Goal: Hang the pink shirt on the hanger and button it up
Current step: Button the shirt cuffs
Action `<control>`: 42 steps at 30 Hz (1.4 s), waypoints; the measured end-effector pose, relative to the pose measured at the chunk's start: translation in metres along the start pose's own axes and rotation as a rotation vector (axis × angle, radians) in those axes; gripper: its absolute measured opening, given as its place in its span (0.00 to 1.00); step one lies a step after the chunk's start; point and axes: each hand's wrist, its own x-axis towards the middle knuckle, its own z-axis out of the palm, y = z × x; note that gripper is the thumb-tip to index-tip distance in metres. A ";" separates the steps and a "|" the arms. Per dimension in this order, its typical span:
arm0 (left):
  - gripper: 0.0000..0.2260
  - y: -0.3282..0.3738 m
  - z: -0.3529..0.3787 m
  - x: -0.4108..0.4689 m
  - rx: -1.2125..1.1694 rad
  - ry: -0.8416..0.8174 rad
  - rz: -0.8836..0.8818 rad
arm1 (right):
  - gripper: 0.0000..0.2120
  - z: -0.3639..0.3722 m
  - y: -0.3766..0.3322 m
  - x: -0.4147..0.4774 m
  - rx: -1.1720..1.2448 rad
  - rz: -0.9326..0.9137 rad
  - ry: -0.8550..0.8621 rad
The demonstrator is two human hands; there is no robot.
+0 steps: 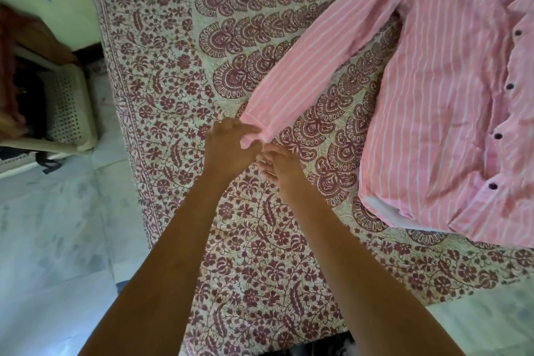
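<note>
Forearms [161, 254] out from lower frame, pinching cuff [254, 130] of pink shirt [448, 95] in left grip [228, 147]; right grip [278, 166] just beside, loosely curled, hold unclear. Best to draw sleeve [318, 66] straight first.

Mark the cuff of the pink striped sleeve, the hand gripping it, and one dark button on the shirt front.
Pink white-striped shirt sleeve cuff [255, 120], head view, striped cloth just above the hand.
Left hand [226, 150], head view, back of the hand.
Dark round button [497, 136], head view, its centre.
</note>
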 end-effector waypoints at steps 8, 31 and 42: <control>0.18 -0.015 0.037 -0.005 0.345 -0.261 0.071 | 0.12 -0.036 0.030 0.009 -0.072 0.051 0.131; 0.17 0.299 -0.031 0.004 -0.238 -0.089 0.318 | 0.09 -0.244 -0.140 -0.154 -0.086 -0.527 0.468; 0.18 0.448 0.040 0.107 -0.194 -0.029 0.299 | 0.13 -0.402 -0.268 -0.090 -0.058 -0.500 0.436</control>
